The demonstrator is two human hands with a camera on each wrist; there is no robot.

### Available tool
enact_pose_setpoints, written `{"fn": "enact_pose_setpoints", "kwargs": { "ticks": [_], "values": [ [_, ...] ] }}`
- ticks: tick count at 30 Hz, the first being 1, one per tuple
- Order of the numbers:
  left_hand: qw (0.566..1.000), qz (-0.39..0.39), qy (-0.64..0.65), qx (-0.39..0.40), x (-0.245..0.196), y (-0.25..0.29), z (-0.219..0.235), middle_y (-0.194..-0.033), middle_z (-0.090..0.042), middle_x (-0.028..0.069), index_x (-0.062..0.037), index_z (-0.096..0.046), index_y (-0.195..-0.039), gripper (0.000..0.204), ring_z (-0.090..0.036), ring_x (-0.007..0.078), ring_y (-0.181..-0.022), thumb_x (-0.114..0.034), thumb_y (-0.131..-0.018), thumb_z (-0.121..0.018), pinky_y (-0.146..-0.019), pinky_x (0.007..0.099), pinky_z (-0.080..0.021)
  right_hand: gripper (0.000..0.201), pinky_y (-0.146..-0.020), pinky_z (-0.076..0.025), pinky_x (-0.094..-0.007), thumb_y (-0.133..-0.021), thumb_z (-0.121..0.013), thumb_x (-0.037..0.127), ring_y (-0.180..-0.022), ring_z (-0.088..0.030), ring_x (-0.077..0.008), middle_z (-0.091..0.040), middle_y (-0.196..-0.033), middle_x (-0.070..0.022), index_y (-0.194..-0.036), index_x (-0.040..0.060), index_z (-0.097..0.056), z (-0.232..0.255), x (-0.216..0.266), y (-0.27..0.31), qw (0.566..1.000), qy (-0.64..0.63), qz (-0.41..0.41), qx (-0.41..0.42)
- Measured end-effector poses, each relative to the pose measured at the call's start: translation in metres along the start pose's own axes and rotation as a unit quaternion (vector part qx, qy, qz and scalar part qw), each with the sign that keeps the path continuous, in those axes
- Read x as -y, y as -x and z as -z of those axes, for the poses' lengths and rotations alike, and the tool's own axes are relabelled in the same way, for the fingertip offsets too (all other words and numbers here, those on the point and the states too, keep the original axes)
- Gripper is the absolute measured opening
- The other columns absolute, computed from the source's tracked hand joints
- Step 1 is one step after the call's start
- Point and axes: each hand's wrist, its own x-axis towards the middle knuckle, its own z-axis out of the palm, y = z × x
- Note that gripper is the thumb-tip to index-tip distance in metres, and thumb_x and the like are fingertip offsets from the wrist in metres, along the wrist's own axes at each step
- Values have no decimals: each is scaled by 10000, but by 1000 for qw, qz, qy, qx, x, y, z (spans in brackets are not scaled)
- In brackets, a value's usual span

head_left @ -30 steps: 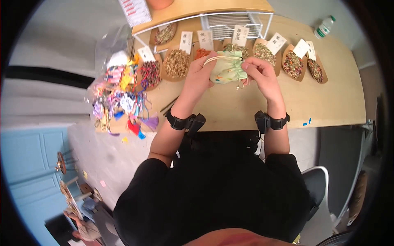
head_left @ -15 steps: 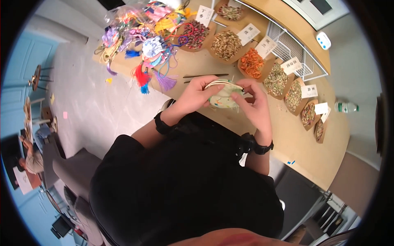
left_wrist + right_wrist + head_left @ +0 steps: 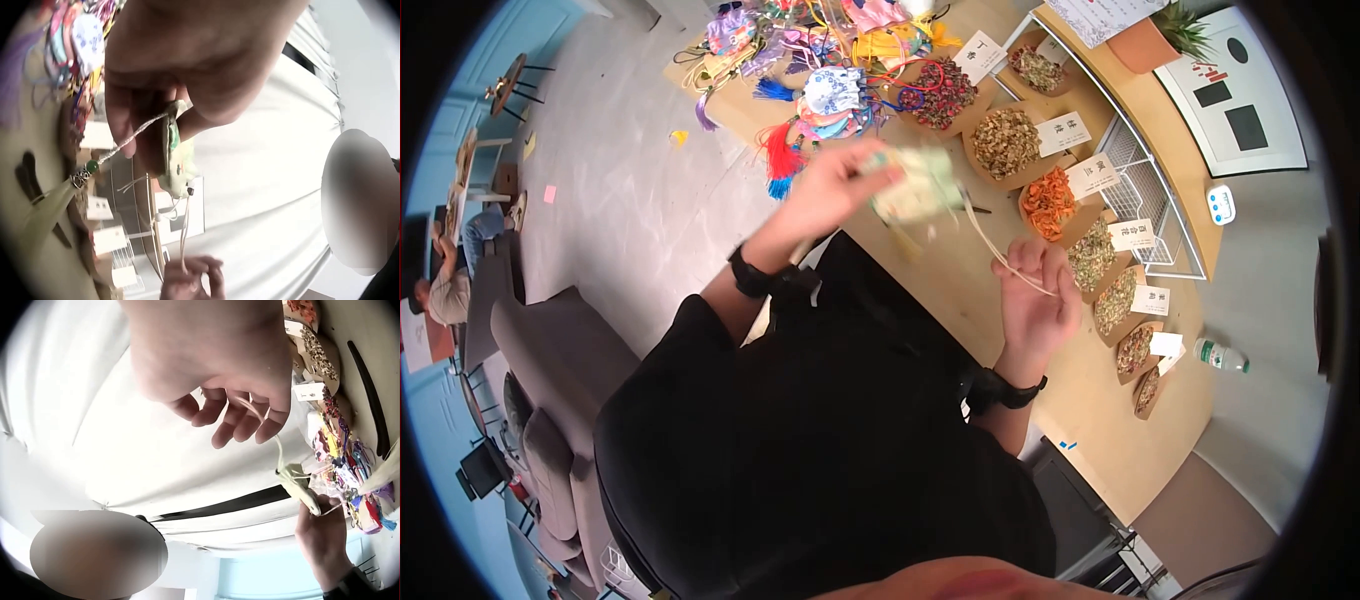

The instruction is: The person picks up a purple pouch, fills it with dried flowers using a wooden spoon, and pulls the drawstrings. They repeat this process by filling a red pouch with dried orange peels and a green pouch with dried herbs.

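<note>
A pale green pouch, blurred in the head view, is pinched at one end by the left hand. From its other end a cream cord stretches to the right hand, whose curled fingers hold the loop. In the left wrist view the pouch hangs edge-on below the left hand, and a braided string with a green bead and a pale tassel comes off it. The right wrist view shows the cord running from the right hand's fingers to the pouch.
Colourful pouches and tassels lie at the table's far left. Several paper trays of dried flowers, among them orange ones, line the back beside a wire rack. Dark sticks lie on the table, and a bottle stands past the trays.
The hands have moved apart, the left one up and leftward with the pouch, the right one lower. The cord is now drawn out between them. The head view has turned.
</note>
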Motion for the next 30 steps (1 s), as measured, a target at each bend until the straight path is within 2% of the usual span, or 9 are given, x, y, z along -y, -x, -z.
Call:
{"fn": "enact_pose_setpoints", "kwargs": {
  "ticks": [1,2,4,9,15,18,21,27,30],
  "values": [
    [998,-35,-28,-47,-4,-6,14,-963,-690,-2,-4,-665,-1081,166,-611,47,-869,-117,-964,-629,-772,232,-495,277,-830,-429,-417,-940,-536,313,-936,-470,-253,-497,-926,-109,-795,99,-435,1,1,1,1000,-8,-1,-1],
    [992,-19,-22,-119,-14,-10,21,-933,-697,2,4,-665,-1066,169,-627,60,-834,-121,-955,-640,-768,229,-502,274,-831,-423,-412,-940,-538,310,-927,-466,-244,-491,-923,-104,-801,97,-438,2,1,2,1000,-17,-1,-2],
    [983,38,-58,-173,-15,-26,50,-880,-698,9,17,-664,-1034,190,-628,65,-788,-145,-937,-668,-734,234,-504,269,-827,-415,-406,-945,-533,305,-913,-454,-237,-480,-919,-98,-810,94,-436,4,3,4,1000,16,-2,-4],
    [942,36,-183,-279,42,-55,92,-948,-706,91,22,-655,-1021,294,-653,138,-848,-210,-863,-743,-737,300,-509,264,-817,-411,-397,-954,-526,294,-885,-448,-231,-468,-909,-94,-824,85,-432,16,2,14,999,34,-5,-6],
    [803,-114,-488,-322,63,-61,104,-1075,-645,157,-26,-656,-1081,389,-575,324,-1039,-242,-780,-775,-921,414,-443,249,-806,-413,-386,-964,-510,270,-864,-454,-222,-468,-889,-95,-830,73,-438,26,5,27,999,29,5,-22],
    [799,-191,-489,-293,50,-66,100,-1011,-641,126,-48,-653,-1115,395,-569,331,-1005,-219,-779,-770,-942,409,-426,241,-798,-400,-379,-968,-508,263,-860,-446,-214,-460,-877,-81,-829,82,-432,27,6,29,999,38,-3,-26],
    [791,-174,-540,-229,40,-69,102,-1008,-649,136,-51,-669,-1100,363,-583,334,-981,-201,-782,-759,-911,412,-446,239,-789,-373,-369,-971,-518,265,-856,-426,-202,-439,-862,-54,-828,102,-417,26,8,28,998,54,-12,-28],
    [820,-144,-508,-219,47,-77,115,-972,-664,151,-18,-692,-1018,292,-624,330,-868,-195,-795,-752,-830,406,-487,238,-788,-391,-366,-975,-513,261,-849,-446,-202,-460,-859,-66,-830,90,-433,24,6,24,998,47,-6,-36],
    [867,-53,-446,-217,38,-74,109,-981,-668,156,-16,-686,-1034,309,-643,312,-876,-216,-809,-756,-795,393,-505,246,-793,-417,-369,-976,-501,267,-848,-466,-207,-485,-873,-86,-836,69,-455,28,3,25,999,41,-4,-34]
  ]
}}
